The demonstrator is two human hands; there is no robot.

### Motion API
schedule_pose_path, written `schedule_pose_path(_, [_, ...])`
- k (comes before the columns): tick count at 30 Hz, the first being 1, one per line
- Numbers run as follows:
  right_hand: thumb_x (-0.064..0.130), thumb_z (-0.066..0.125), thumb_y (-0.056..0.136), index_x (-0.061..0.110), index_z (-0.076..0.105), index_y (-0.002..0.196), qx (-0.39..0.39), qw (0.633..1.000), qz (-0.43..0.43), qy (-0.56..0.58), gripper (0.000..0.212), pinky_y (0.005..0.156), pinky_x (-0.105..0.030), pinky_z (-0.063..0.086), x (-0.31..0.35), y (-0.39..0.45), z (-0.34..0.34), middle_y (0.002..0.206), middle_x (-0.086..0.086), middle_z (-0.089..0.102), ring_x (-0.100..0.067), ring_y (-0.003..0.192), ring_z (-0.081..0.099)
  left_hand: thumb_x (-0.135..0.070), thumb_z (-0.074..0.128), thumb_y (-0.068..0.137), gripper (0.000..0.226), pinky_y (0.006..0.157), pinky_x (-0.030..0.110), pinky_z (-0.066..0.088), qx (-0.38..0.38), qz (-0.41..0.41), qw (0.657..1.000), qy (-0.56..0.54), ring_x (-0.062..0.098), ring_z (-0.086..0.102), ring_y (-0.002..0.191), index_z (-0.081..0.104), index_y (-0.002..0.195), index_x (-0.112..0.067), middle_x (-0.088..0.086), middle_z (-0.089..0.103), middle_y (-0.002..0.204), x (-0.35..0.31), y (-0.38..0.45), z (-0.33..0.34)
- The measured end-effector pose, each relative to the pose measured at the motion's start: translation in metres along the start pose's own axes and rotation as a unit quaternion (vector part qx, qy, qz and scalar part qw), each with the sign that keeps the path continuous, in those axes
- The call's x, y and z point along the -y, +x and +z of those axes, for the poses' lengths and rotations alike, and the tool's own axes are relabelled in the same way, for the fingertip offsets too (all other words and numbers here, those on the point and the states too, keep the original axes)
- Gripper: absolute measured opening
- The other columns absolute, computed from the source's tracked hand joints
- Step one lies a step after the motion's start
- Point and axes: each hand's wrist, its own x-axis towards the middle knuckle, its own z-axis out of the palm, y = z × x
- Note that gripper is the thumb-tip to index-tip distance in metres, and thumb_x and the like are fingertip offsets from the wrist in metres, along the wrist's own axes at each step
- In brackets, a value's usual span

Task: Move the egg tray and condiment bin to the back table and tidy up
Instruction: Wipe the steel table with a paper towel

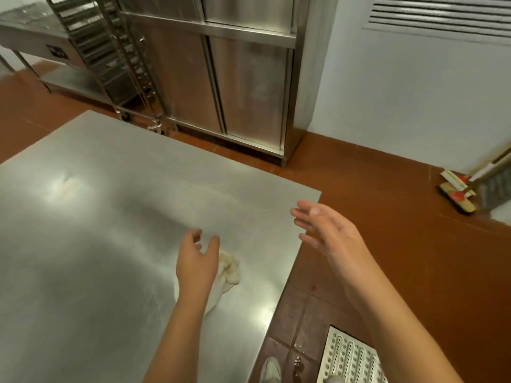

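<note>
Reaching over a white cloth on the steel table

Looking down from the head camera, we see no egg tray and no condiment bin anywhere. No container with contents shows; the tall rack (110,51) at the back left has many thin shelves, and we cannot tell if something lies on them.

Our left hand (197,258) hovers over a crumpled white cloth (228,270) that lies on the table (96,217) near its right edge. Its fingers are loosely curved and spread, holding nothing; whether they touch the cloth we cannot tell. Our right hand (329,233) is in the air above the right edge of the table, palm turned to the left, fingers straight and held together, also holding nothing.

The table top is brushed steel, flat and shiny, with bright reflections of light. Behind it stands a steel cabinet (235,78) with two tall doors. The floor (387,189) has red-brown tiles, and the wall is pale. A broom head (456,194) rests on the floor at the right. A perforated metal drain cover (351,357) lies in the floor near our shoe (271,371).
</note>
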Motion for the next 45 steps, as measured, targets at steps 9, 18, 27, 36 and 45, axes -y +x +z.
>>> schedule_pose_path(9, [0.034,0.047,0.101,0.030,0.062,0.121,-0.019,1.000,-0.010,0.018,0.025,0.096,-0.025,0.051,0.017,0.064,-0.062,0.125,0.008,0.066,-0.004,0.117,0.060,-0.057,0.035,0.092,0.056,0.109,0.047,0.041,0.108,-0.014,0.973,-0.205,0.018,0.054,0.124,0.053,0.135,-0.028,-0.001,0.055,0.139,-0.124,0.022,0.070])
schedule_pose_path(18, [0.045,0.044,0.100,0.046,0.060,0.119,-0.001,0.999,-0.051,0.007,0.025,0.105,-0.030,0.048,0.054,0.145,-0.165,0.123,0.021,0.067,0.003,0.116,0.060,-0.077,0.027,0.078,0.079,0.115,0.045,0.030,0.110,0.034,0.971,-0.209,0.015,0.040,0.138,0.037,0.147,-0.040,-0.010,0.043,0.151,-0.229,0.018,0.165])
schedule_pose_path(27, [0.059,0.030,0.097,0.042,0.057,0.128,0.041,0.998,-0.034,0.023,0.045,0.109,-0.032,0.044,0.075,0.232,-0.191,0.128,0.022,0.063,0.005,0.119,0.057,-0.076,0.024,0.081,0.076,0.116,0.042,0.032,0.069,0.064,0.969,-0.230,0.006,0.048,0.130,0.043,0.144,-0.037,-0.015,0.051,0.142,-0.283,0.059,0.196])
schedule_pose_path(36, [0.055,0.031,0.096,0.033,0.054,0.135,0.050,0.995,-0.077,-0.026,0.051,0.103,-0.022,0.045,0.125,0.344,-0.186,0.129,0.019,0.062,0.007,0.119,0.056,-0.074,0.025,0.083,0.080,0.116,0.041,0.033,0.112,0.088,0.937,-0.319,0.006,0.051,0.129,0.040,0.147,-0.029,-0.008,0.051,0.145,-0.346,0.150,0.246])
schedule_pose_path(45, [0.053,0.035,0.099,0.039,0.054,0.134,0.041,0.997,-0.050,-0.034,0.043,0.111,-0.036,0.042,0.130,0.439,-0.214,0.130,0.021,0.061,0.001,0.120,0.056,-0.066,0.024,0.095,0.066,0.115,0.039,0.034,0.126,0.084,0.940,-0.306,0.003,0.050,0.129,0.039,0.148,-0.030,-0.010,0.050,0.146,-0.384,0.222,0.315])
